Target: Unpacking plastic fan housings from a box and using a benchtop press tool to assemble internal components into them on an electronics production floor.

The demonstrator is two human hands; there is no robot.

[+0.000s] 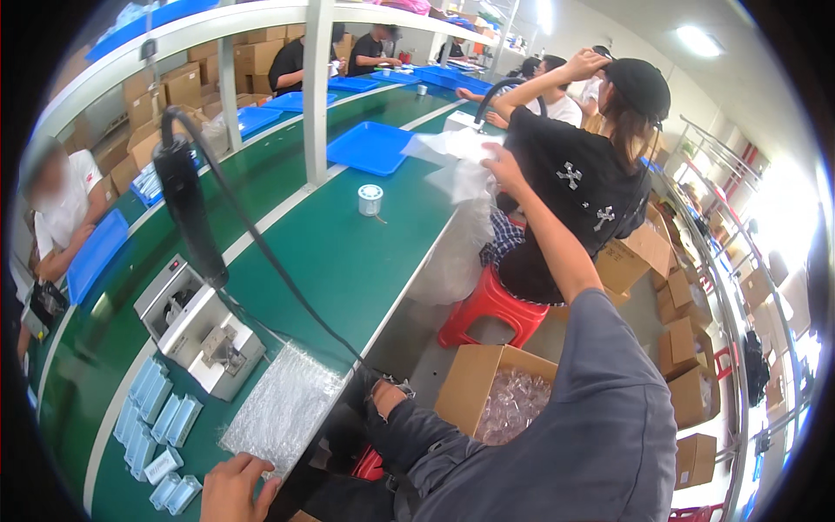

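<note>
As the floppy white sheet [457,150] is drooping, the right hand [504,167] is pinching it, likely keeping it up; the left hand [233,490], loose, is touching clear wrap [291,404].

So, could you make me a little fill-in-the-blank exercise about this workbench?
1. The person's ____ hand is at the clear plastic sheeting.
2. Whitish plastic film is held in the person's ____ hand.
3. The flat tray behind the small round tub is ____.
4. The stool under the nearest co-worker is ____.
Missing words: left; right; blue; red.
</note>
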